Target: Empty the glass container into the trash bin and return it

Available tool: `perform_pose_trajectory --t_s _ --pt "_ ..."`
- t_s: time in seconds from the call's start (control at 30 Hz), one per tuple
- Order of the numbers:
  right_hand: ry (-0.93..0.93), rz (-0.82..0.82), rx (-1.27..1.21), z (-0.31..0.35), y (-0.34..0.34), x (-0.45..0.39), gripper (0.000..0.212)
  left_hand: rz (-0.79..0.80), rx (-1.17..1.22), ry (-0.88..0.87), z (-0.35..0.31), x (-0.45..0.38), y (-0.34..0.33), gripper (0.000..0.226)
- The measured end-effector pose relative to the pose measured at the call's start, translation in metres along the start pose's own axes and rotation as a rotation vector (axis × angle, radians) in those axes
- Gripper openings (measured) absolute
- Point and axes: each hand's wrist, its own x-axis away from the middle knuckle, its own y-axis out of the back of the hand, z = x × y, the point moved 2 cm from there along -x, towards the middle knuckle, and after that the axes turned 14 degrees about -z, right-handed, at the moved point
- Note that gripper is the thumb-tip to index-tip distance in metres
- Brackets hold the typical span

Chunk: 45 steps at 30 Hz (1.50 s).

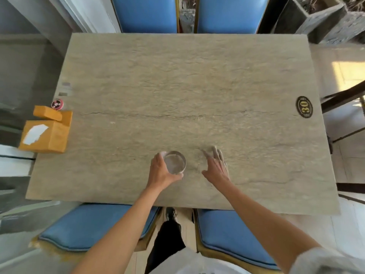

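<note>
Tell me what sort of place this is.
Probably a dining area, perhaps in a restaurant or café: a stone-look table with blue cushioned chairs on both long sides, and an oval "30" badge like a table number. The left hand holds a glass container.

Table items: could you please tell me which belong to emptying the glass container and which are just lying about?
Job:
round clear glass container, gripped by left hand
right hand, open beside it

Lying about:
orange cardboard box
small round red tin
black oval number badge
blue padded chairs
</note>
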Motion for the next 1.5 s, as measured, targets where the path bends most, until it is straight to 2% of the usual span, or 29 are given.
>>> perform_pose_trajectory --t_s 0.17,0.37,0.5,1.1,1.3,1.4,1.5 --pt "-0.019 -0.052 0.016 0.007 -0.002 -0.019 0.088 -0.038 0.005 -0.032 -0.018 -0.062 -0.019 0.104" --pt "-0.005 -0.021 0.055 0.011 0.007 -0.025 0.084 -0.153 0.008 -0.04 -0.047 -0.132 -0.039 0.103" --pt "-0.018 0.01 0.056 0.014 0.011 -0.024 0.084 -0.174 0.013 -0.025 -0.063 -0.166 -0.045 0.103" --pt "-0.023 0.047 0.086 0.018 0.013 -0.025 0.086 -0.198 -0.084 -0.043 -0.089 -0.239 -0.053 0.113" --pt "-0.017 0.051 0.102 0.016 0.009 -0.025 0.087 -0.15 -0.052 0.025 -0.08 -0.225 -0.047 0.141" --pt "-0.014 0.025 0.103 0.017 0.009 -0.022 0.088 -0.106 -0.049 0.036 -0.071 -0.196 -0.034 0.129" --pt "-0.02 0.01 0.098 0.017 0.009 -0.023 0.09 -0.092 -0.034 -0.051 -0.049 -0.158 -0.031 0.106"
